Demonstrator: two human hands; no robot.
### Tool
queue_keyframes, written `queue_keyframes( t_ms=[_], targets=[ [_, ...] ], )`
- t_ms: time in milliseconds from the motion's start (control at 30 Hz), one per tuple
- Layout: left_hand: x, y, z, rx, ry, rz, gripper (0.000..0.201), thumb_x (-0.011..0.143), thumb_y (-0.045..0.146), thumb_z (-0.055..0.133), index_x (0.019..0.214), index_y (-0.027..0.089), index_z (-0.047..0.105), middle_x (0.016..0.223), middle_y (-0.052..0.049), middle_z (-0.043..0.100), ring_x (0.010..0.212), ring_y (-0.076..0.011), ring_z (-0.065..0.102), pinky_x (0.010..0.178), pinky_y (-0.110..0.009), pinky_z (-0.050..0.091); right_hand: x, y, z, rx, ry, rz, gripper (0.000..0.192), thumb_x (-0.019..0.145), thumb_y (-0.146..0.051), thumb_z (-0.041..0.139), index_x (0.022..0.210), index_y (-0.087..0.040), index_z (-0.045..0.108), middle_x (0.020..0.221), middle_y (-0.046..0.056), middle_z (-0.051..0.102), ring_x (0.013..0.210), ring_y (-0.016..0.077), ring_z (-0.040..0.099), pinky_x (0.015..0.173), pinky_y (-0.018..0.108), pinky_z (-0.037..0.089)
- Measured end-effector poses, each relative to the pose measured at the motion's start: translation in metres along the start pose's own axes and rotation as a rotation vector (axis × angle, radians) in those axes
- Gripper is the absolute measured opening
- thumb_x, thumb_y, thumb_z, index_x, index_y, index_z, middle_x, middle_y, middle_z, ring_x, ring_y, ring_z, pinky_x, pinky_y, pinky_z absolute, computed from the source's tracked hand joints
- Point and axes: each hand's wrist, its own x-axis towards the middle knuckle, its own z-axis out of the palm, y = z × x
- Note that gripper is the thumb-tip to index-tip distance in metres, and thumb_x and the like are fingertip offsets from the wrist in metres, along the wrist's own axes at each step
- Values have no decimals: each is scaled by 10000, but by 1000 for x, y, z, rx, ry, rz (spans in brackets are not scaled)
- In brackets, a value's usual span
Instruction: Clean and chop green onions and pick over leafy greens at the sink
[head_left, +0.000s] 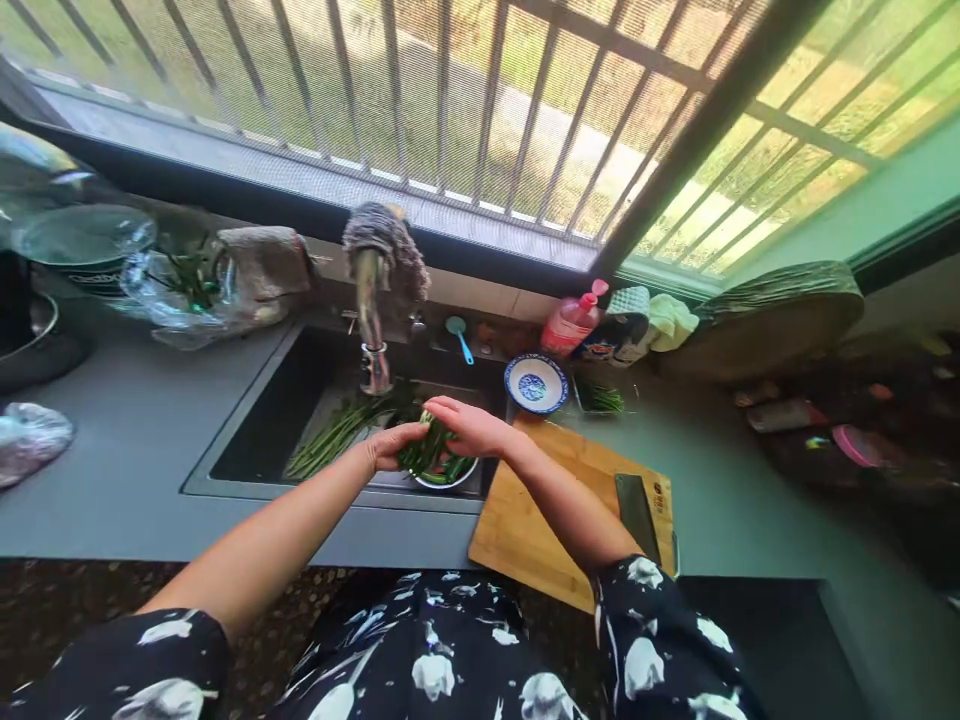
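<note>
Nearest the counter's front edge lies one wooden cutting board (pixel 540 520), angled so that its near corner juts past the edge; one cleaver (pixel 637 512) rests along its right side. The counter (pixel 127 450) left of the sink is bare grey surface up to the front edge, with one crumpled bag (pixel 26 440) at the far left.

Both hands meet over the sink's front right corner. The left hand (pixel 391 445) is curled around a bunch of green stalks (pixel 431 450) from the left, and the right hand (pixel 469 425) presses down on the same bunch from above, fingers closed over it. The stalks are dark green, short and bundled, held just above one white bowl (pixel 450 475) (more greens lie inside it) that sits in the sink (pixel 255 430) against its front rim.

Further in, a loose sheaf of long green stems (pixel 334 435) lies slantwise on the sink floor, under the single tap (pixel 371 300). Behind the board, one blue-patterned bowl (pixel 535 384) stands at the sink's back right corner, a small tray of greens (pixel 600 398) just beside it. One pink bottle (pixel 571 322) leans at the wall, near one round chopping block (pixel 765 315).
</note>
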Motion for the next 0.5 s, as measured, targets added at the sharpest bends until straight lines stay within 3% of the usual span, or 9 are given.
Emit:
queue_keyframes(
  t_ms=[67, 167, 267, 367, 500],
  targets=[
    [-16, 7, -18, 10, 27, 72, 466, 541, 249, 838, 956, 147, 652, 781, -69, 697, 699, -202, 652, 748, -358, 508, 18, -5, 19, 142, 175, 114, 647, 645, -101, 590, 1281, -147, 478, 1327, 145, 470, 1214, 226, 458, 982, 340, 406],
    [-40, 18, -44, 37, 76, 165, 427, 575, 157, 795, 974, 170, 645, 797, -38, 690, 680, -174, 650, 738, -337, 502, 51, -12, 56, 424, 532, 499, 426, 723, -239, 559, 1143, -176, 593, 1137, 98, 605, 1040, 204, 567, 884, 342, 461],
    [-62, 27, -69, 121, 110, 201, 340, 556, 144, 781, 880, 136, 676, 769, -49, 691, 679, -170, 645, 731, -310, 485, 87, -19, 95, 753, 656, 827, 304, 703, -378, 621, 903, -155, 675, 825, 54, 667, 756, 169, 602, 703, 299, 482],
    [-81, 34, -89, 173, 127, 182, 298, 514, 117, 761, 805, 110, 693, 772, -77, 702, 719, -189, 649, 746, -303, 471, 116, -25, 124, 1012, 735, 902, 304, 556, -364, 747, 759, -150, 674, 685, 15, 649, 629, 130, 564, 622, 261, 455],
    [-95, 36, -103, 110, 212, 206, 378, 521, 150, 744, 893, 115, 689, 801, -86, 711, 755, -223, 660, 744, -339, 481, 133, -28, 137, 1287, 818, 935, 324, 485, -320, 777, 735, -159, 649, 645, -4, 635, 586, 108, 556, 602, 251, 451]
  ],
)
